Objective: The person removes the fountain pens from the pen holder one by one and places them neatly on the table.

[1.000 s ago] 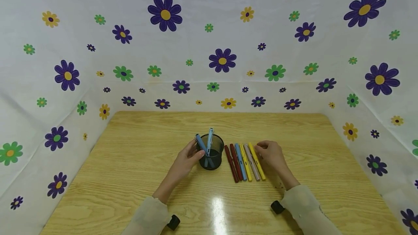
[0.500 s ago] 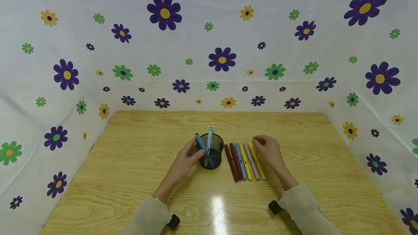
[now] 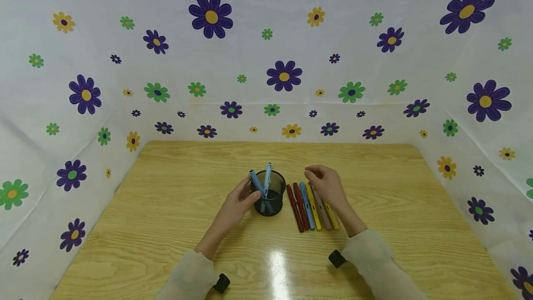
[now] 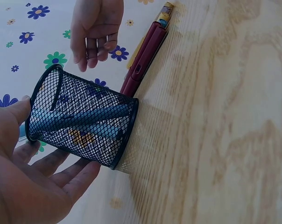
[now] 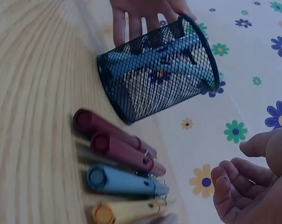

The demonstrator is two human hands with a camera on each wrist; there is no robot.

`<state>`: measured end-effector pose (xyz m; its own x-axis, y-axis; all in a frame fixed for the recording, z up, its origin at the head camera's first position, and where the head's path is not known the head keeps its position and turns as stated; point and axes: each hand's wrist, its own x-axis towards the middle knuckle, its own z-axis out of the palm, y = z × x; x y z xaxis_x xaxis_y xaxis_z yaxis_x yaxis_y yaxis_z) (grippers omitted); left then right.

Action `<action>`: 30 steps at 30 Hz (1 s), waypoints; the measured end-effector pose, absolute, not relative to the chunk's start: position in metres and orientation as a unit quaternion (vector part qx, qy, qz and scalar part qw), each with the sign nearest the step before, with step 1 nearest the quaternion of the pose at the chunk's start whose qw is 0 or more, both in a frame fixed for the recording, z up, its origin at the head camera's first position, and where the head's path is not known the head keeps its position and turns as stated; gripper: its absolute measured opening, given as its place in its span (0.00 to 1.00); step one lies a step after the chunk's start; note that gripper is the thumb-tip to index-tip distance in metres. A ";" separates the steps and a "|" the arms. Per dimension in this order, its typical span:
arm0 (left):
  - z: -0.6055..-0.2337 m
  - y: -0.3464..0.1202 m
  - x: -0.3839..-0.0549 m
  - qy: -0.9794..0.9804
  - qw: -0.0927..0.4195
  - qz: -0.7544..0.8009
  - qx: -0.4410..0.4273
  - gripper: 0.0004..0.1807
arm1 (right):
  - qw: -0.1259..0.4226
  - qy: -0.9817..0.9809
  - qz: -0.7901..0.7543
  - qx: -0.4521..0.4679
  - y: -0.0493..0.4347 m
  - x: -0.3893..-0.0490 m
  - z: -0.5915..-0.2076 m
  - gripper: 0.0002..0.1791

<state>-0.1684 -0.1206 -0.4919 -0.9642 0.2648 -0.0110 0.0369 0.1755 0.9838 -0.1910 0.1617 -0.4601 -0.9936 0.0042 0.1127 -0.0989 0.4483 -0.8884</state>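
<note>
My left hand (image 3: 236, 205) holds the black mesh pen cup (image 3: 272, 206), thumb at its rim and fingers along its side. Two blue pens (image 3: 267, 180) lean inside the upright cup; through the mesh they cross in the left wrist view. My right hand (image 3: 329, 186), fingers loosely bent and holding nothing, hovers over the upper ends of a row of pens to the cup's right. That row runs from dark red pens (image 3: 294, 207) through a blue pen (image 3: 307, 207), a yellow pen (image 3: 314, 209) and a greyish pen (image 3: 322, 212) to another yellow pen (image 3: 333, 220), partly hidden by the hand.
Everything stands on a light wooden table (image 3: 175, 175). White cloth (image 3: 241, 50) printed with flowers encloses its back and sides. A black wrist device (image 3: 222, 283) sits by the left sleeve, and a second wrist device (image 3: 337, 259) by the right sleeve.
My right hand has moved left from beside the outer yellow pen to above the pens' upper ends, nearer the cup. The left hand, cup and pens stay where they were.
</note>
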 end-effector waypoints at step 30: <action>-0.492 -0.121 -0.169 0.753 0.098 0.644 0.097 0.41 | 0.026 -0.810 0.580 0.084 0.095 -0.210 -0.458 0.20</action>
<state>-0.1686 -0.1212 -0.4918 -0.9621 0.2716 -0.0233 0.0193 0.1529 0.9881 -0.2095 0.0946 -0.4579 -0.9844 -0.1062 0.1404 -0.1671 0.3132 -0.9349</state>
